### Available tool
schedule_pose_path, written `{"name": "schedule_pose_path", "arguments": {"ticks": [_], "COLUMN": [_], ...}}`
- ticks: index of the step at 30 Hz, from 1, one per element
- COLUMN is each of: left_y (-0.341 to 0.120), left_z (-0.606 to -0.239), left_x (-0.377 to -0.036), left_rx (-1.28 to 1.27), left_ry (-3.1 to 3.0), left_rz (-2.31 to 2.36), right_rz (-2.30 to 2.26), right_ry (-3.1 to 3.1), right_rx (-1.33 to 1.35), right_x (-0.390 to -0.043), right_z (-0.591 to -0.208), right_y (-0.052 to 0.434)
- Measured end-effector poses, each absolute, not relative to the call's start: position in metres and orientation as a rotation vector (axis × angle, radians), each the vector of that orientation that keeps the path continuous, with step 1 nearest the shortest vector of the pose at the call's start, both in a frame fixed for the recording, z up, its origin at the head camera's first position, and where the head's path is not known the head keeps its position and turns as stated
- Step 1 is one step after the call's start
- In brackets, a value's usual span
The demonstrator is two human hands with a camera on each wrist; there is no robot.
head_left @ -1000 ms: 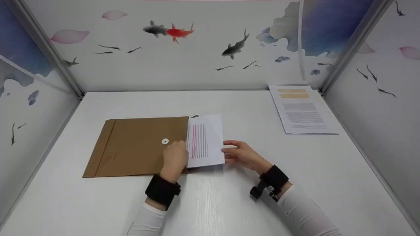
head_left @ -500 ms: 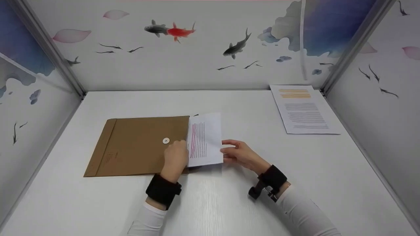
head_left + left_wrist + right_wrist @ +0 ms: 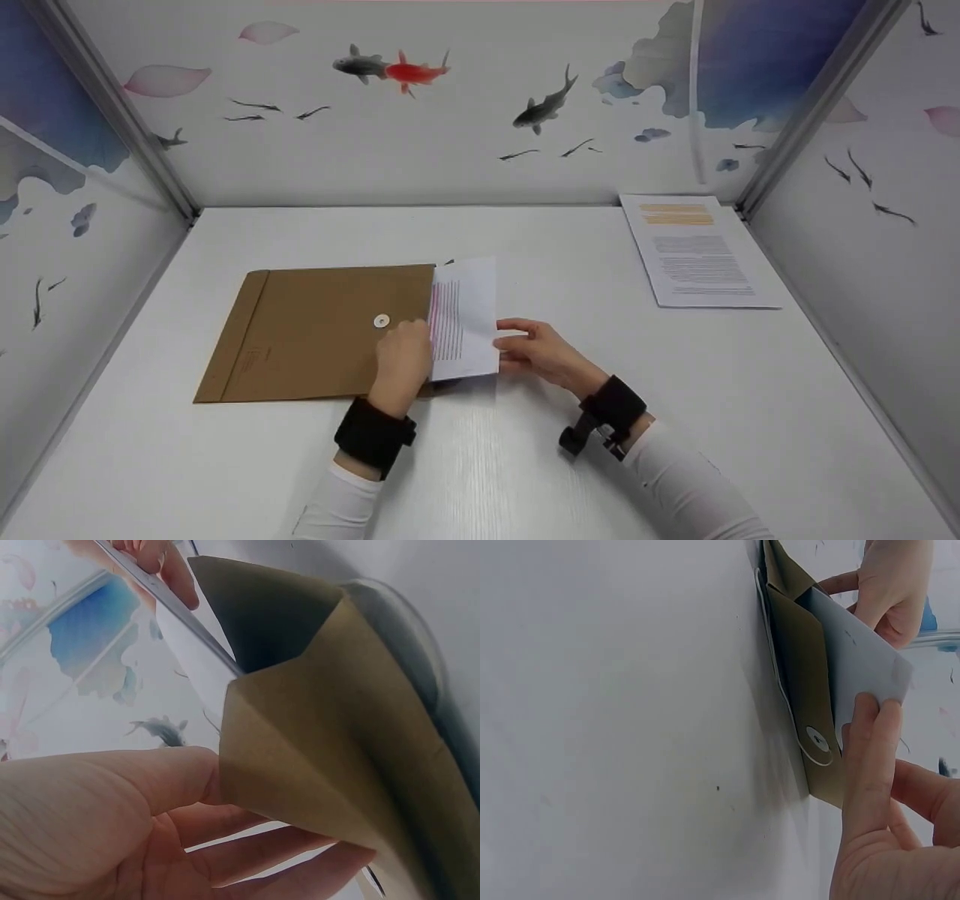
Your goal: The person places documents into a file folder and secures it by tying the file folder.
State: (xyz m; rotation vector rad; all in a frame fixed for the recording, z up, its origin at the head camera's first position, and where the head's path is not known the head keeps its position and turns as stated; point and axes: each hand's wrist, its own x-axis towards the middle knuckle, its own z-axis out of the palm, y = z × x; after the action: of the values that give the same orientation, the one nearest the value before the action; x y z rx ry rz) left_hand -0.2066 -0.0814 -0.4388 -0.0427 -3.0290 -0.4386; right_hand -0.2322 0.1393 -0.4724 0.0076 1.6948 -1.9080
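Observation:
A brown paper envelope [image 3: 322, 330] with a white string button lies on the white table [image 3: 525, 465], its mouth facing right. A white printed sheet [image 3: 463, 319] sticks partly out of that mouth. My left hand [image 3: 401, 360] grips the upper edge of the envelope's mouth [image 3: 300, 750], holding it lifted. My right hand [image 3: 536, 351] pinches the sheet's right edge, fingers [image 3: 870, 757] on top. In the right wrist view the envelope's flap [image 3: 806, 690] with its button lies under the sheet [image 3: 859, 660].
A stack of printed pages [image 3: 694, 251] with orange highlights lies at the back right corner. Painted panels with fish close the table on the left, back and right. Black wrist straps sit on both arms.
The right hand has pushed the sheet leftward, further into the envelope; less of the page shows. The left hand has stayed at the envelope's mouth.

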Motion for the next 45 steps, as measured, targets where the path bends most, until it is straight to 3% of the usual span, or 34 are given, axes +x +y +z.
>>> {"name": "schedule_pose_path", "arguments": {"ticks": [45], "left_y": [-0.082], "left_z": [-0.440], "left_x": [-0.205], "left_rx": [-0.071], "left_ry": [-3.012], "left_rz": [-0.427], "right_rz": [-1.880], "right_ry": [1.734], "right_rx": [0.001], "right_x": [-0.234], "right_z": [-0.474], "right_y": [0.101]}}
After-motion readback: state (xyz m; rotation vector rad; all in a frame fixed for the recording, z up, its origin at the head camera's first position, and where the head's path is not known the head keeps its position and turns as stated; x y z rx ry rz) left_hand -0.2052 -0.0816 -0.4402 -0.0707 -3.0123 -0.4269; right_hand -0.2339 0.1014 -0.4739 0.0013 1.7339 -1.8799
